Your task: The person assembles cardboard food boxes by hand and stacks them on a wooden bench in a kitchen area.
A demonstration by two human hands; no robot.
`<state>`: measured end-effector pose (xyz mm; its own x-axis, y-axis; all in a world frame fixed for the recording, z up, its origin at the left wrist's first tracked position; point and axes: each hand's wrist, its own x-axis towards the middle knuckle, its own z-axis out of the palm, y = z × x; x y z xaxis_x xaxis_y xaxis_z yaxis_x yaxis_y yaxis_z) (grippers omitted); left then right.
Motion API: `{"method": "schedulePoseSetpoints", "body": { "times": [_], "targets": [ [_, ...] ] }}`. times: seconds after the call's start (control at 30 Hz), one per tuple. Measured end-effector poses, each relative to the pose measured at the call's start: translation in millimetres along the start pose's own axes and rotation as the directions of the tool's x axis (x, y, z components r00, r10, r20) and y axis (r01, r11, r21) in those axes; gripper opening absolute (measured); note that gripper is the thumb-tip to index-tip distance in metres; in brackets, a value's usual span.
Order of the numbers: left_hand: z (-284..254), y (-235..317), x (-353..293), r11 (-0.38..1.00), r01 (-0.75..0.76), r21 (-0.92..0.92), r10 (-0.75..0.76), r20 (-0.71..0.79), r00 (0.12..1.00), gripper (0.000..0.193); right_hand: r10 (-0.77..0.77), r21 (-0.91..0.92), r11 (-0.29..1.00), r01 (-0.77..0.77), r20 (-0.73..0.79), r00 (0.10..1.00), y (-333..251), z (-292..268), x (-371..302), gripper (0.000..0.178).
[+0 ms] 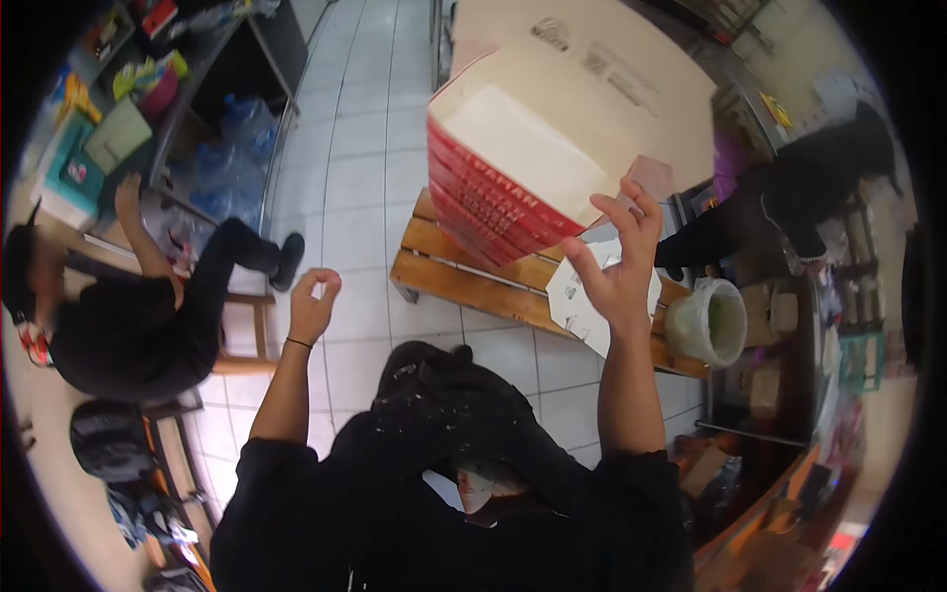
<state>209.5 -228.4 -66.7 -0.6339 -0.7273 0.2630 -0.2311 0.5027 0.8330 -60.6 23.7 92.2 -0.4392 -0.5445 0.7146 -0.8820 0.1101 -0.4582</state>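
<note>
A large cardboard box (513,212) with a red printed side and tan flaps rises over the wooden bench (473,291). It leans at a tilt, and what bears it cannot be made out. My right hand (623,261) is raised at the box's near right corner, open with fingers spread; the fingertips overlap its edge, and I cannot tell whether they touch. Beneath that hand, a flat white cardboard piece (577,296) with cut edges lies on the bench. My left hand (314,308) hangs over the floor, away from the box, its fingers curled closed with nothing seen in them.
A whitish plastic bucket (728,326) stands at the bench's right end. On the left, a person in black (128,335) sits near a shelf (212,109) with clear plastic bottles. Another person in black (789,202) bends over at the right. Tiled floor (340,128) runs between.
</note>
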Motion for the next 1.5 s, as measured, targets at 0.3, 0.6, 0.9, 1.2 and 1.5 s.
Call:
{"method": "schedulePoseSetpoints", "body": {
  "times": [0.3, 0.6, 0.9, 1.2, 1.5],
  "targets": [
    [-12, -126, -208, 0.806, 0.579, 0.124, -0.593, 0.177, 0.786, 0.012, 0.086, -0.112, 0.990, -0.081, 0.036, 0.996, 10, 24, -11, 0.073],
    [-56, -147, -356, 0.507, 0.839, 0.199, -0.861, 0.156, 0.483, 0.029, 0.455, 0.175, 0.874, -0.454, 0.034, 0.890, 14, 42, -32, 0.113],
    [-58, -140, -382, 0.433, 0.900, 0.046, -0.888, 0.189, 0.418, 0.032, 0.452, 0.162, 0.878, -0.450, 0.026, 0.892, 8, 66, -47, 0.105],
    [-63, -151, -386, 0.433, 0.901, 0.022, -0.887, 0.188, 0.422, 0.033, 0.414, 0.247, 0.878, -0.410, 0.036, 0.910, 23, 81, -52, 0.105],
    [-42, -154, -355, 0.455, 0.864, 0.215, -0.867, 0.327, 0.376, 0.034, 0.433, 0.228, 0.867, -0.443, 0.094, 0.896, 15, 97, -57, 0.096]
  ]
}}
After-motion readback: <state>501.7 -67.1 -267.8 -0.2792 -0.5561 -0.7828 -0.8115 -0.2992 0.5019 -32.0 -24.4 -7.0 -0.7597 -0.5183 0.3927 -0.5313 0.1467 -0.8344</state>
